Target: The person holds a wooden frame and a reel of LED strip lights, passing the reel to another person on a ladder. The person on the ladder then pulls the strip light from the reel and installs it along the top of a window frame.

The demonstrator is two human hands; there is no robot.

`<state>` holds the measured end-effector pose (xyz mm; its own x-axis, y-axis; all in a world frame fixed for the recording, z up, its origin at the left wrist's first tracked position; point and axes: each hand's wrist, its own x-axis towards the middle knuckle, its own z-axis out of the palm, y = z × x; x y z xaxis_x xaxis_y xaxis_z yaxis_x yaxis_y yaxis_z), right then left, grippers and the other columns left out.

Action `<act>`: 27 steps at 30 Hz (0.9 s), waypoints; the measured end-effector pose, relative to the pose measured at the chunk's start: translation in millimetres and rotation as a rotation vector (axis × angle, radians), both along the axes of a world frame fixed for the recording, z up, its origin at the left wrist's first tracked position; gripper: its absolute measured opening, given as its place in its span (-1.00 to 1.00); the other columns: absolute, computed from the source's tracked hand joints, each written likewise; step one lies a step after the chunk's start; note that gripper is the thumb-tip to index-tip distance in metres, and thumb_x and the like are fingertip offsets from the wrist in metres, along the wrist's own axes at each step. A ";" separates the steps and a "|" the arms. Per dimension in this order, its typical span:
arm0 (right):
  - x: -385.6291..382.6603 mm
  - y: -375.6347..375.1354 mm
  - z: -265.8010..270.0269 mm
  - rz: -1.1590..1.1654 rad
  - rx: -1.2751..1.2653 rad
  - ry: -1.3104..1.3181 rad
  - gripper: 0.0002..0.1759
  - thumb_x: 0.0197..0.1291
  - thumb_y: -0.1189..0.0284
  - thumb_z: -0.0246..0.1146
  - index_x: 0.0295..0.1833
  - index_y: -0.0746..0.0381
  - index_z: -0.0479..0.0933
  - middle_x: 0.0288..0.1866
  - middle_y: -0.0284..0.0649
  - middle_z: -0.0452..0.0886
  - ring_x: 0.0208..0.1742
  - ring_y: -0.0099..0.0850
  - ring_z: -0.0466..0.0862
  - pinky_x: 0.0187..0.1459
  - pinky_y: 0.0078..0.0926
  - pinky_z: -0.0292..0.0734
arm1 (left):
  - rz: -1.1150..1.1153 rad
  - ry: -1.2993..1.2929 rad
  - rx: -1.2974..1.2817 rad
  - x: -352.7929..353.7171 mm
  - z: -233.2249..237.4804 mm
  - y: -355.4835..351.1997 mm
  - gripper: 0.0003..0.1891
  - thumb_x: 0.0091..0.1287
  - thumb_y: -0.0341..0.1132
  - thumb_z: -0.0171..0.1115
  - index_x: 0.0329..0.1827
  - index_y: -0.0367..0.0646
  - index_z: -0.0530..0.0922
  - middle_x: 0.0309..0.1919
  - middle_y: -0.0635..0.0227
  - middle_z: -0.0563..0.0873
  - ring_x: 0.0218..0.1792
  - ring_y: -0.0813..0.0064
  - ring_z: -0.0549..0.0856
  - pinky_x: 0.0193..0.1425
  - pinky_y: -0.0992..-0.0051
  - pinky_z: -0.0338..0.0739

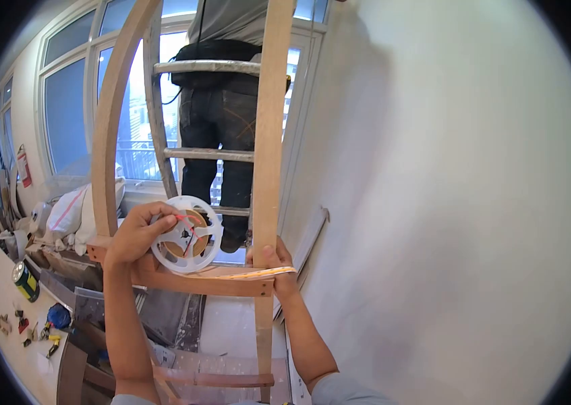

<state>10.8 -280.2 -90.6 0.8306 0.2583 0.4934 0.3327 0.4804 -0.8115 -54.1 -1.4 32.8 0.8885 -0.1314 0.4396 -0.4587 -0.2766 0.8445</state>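
Note:
My left hand is closed on the rim of a white plastic reel, its thumb and fingers near red and black wires. A yellowish LED strip runs from the reel to the right, along a ladder's wooden rung. My right hand is wrapped round the right wooden rail just above that rung. The strip bends at the heel of this hand; whether its fingers also pinch it is hidden.
Beyond the wooden frame, a person stands on a metal ladder before the windows. A white wall rises at right. On the left, a table carries a can, a blue roll and small tools. Boards lean below.

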 end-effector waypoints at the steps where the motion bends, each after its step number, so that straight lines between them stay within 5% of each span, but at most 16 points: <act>1: -1.4 -0.2 0.7 0.012 0.000 0.002 -0.57 0.40 0.11 0.18 0.14 0.22 0.42 -0.25 -0.27 0.59 -0.24 -0.57 0.57 -0.17 -0.56 0.54 | -0.012 0.002 -0.013 0.2 -0.8 0.5 -0.83 0.41 -0.38 0.23 -0.11 -0.31 0.68 -0.26 0.41 0.73 -0.22 0.68 0.64 -0.07 0.61 0.55; 14: -5.6 2.3 7.4 -0.037 -0.037 -0.045 -0.46 0.40 0.03 0.13 0.20 0.26 0.40 -0.29 -0.21 0.59 -0.34 -0.51 0.57 -0.28 -0.54 0.52 | -0.044 -0.009 -0.036 7.7 -8.7 7.2 -0.82 0.42 -0.37 0.22 -0.08 -0.31 0.66 -0.24 0.41 0.73 -0.20 0.68 0.64 -0.06 0.61 0.56; 27: 0.3 1.0 0.8 0.028 0.009 -0.038 -0.56 0.38 0.07 0.19 0.11 0.21 0.42 -0.25 -0.26 0.60 -0.25 -0.55 0.59 -0.17 -0.54 0.57 | -0.007 0.028 -0.026 0.3 -2.0 2.8 -0.82 0.42 -0.37 0.21 -0.08 -0.32 0.66 -0.24 0.39 0.73 -0.20 0.67 0.66 -0.06 0.62 0.57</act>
<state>11.1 -279.2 -89.8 0.8038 0.2768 0.5266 0.3494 0.4968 -0.7944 -53.8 1.4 30.8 0.8996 -0.1263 0.4180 -0.4366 -0.2518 0.8637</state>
